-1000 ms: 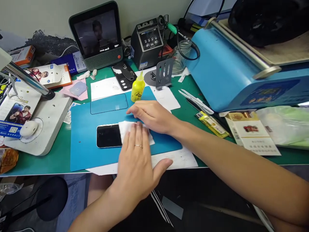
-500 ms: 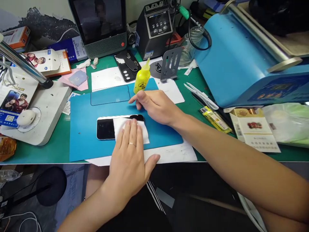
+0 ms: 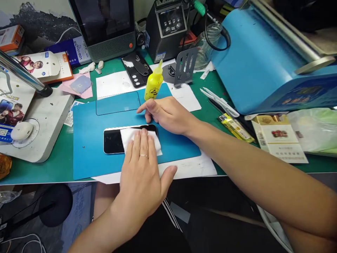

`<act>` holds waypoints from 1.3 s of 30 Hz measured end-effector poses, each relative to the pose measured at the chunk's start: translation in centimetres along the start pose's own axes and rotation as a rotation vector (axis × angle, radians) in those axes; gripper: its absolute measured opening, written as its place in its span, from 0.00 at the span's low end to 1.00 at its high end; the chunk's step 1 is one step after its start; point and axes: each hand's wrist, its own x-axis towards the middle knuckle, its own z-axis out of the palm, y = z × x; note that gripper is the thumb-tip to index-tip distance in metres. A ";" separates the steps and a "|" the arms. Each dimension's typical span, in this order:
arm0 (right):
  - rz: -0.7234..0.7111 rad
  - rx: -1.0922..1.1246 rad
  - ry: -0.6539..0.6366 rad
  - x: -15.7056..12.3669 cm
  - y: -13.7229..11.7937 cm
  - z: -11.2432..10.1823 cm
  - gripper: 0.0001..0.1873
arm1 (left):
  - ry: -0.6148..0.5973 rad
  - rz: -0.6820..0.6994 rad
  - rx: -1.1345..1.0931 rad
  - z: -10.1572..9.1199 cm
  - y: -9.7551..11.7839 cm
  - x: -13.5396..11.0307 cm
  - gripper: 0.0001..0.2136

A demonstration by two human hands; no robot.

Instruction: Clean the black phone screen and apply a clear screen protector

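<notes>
A black phone lies screen up on a blue mat. A white wipe covers the right half of the screen. My left hand lies flat on the wipe with its fingers stretched out and a ring on one finger. My right hand sits at the phone's far right corner. Its fingers are curled against the phone's edge and its thumb points left. A yellow squeeze bottle stands just behind my right hand.
A blue roller machine fills the right side. A soldering station, a dark screen and a glass jar stand at the back. White tweezers, a yellow pack and a carton lie to the right. A grey lamp base stands at the left.
My left hand has slid the wipe a little to the left along the phone's screen. My right hand has drawn back from over the phone to its far right corner.
</notes>
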 end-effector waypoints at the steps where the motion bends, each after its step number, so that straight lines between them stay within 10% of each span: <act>1: 0.001 0.004 0.008 0.0 0.0 0.0 0.46 | -0.002 -0.023 0.005 0.1 0.1 0.4 0.37; 39: 0.040 0.076 0.104 0.0 0.1 -0.2 0.53 | -0.120 0.013 -0.003 -0.5 -2.0 1.3 0.45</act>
